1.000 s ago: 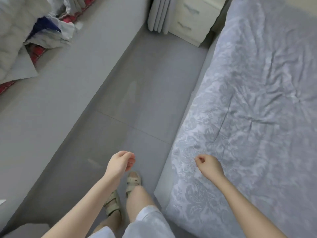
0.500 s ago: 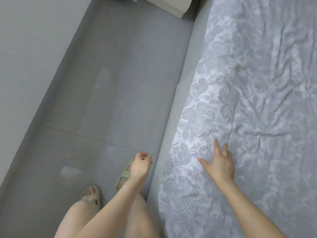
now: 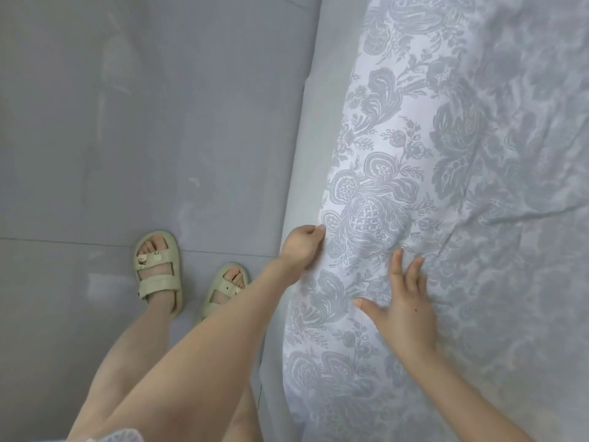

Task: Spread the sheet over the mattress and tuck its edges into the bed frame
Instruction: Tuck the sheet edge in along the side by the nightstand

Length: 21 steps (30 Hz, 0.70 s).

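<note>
The floral sheet (image 3: 430, 161) fills the right half of the frame, its edge beside the pale bed frame (image 3: 302, 148). At lower centre, the left hand (image 3: 301, 247) curls its fingers round that edge. The right hand (image 3: 406, 309) lies flat on the sheet, fingers spread.

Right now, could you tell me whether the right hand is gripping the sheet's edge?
No, the right hand lies flat with fingers spread on top of the sheet; the left hand curls at its edge.

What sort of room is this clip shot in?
Probably a bedroom: a floral sheet lies spread wide, a grey bed frame runs along its edge, and a tiled floor lies beside it.
</note>
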{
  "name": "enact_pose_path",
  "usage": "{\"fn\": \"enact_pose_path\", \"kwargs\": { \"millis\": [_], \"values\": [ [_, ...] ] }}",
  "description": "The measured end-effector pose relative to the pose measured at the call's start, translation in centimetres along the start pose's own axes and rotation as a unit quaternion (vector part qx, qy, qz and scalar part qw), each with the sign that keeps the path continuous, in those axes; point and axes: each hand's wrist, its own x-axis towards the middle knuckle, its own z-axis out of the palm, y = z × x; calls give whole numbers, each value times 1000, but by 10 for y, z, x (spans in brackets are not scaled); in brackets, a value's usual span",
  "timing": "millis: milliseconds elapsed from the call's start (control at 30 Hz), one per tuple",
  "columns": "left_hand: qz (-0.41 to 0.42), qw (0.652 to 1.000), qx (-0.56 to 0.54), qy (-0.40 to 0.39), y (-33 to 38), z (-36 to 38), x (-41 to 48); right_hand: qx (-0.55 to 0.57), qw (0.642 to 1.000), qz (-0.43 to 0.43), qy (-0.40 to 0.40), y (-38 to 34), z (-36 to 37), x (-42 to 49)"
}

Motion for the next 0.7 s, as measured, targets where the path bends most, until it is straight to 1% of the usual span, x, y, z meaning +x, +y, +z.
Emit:
{"fn": "enact_pose_path", "kwargs": {
  "millis": [67, 133, 167, 200, 233, 267, 300, 333, 367, 400, 433, 467, 500, 533, 567, 600, 667, 700],
  "values": [
    [24, 997, 15, 74, 5, 0, -16, -11, 1000, 5, -24, -4, -10, -2],
    [35, 987, 18, 154, 9, -7, -38, -28, 997, 28, -67, -10, -27, -2],
    [43, 984, 16, 175, 11, -10, -53, -31, 996, 38, -79, -13, -39, -2],
    [68, 980, 27, 187, 12, -12, -68, -17, 997, 45, -56, -19, -52, -3],
    [107, 973, 61, 197, 15, -12, -82, 11, 999, 45, 8, -25, -66, -3],
    [152, 961, 102, 208, 19, -8, -97, 57, 993, 36, 98, -34, -81, -4],
    [199, 947, 135, 214, 25, -1, -110, 95, 980, 20, 175, -46, -97, -3],
    [243, 934, 155, 210, 31, 7, -120, 112, 972, 7, 208, -58, -110, 2],
    [280, 925, 167, 194, 37, 16, -127, 110, 973, 2, 201, -69, -122, 11],
    [304, 923, 170, 164, 42, 23, -133, 90, 982, 0, 166, -77, -129, 21],
    [310, 930, 160, 119, 44, 27, -136, 60, 990, 0, 128, -82, -134, 31],
    [294, 944, 137, 63, 47, 28, -135, 39, 994, 2, 105, -82, -136, 40],
    [264, 958, 111, 12, 48, 24, -132, 38, 994, 6, 99, -77, -137, 49],
    [233, 968, 94, -15, 50, 18, -127, 54, 993, 18, 103, -68, -137, 55],
    [209, 973, 93, -12, 50, 12, -118, 87, 990, 35, 107, -56, -135, 58],
    [187, 977, 99, 9, 50, 7, -107, 136, 984, 53, 103, -43, -130, 59],
    [119, 986, 110, 41, 51, 1, -81, 274, 955, 86, 72, -25, -120, 59],
    [74, 992, 95, 31, 53, 4, -68, 335, 936, 97, 51, -21, -116, 60]
  ]
}}
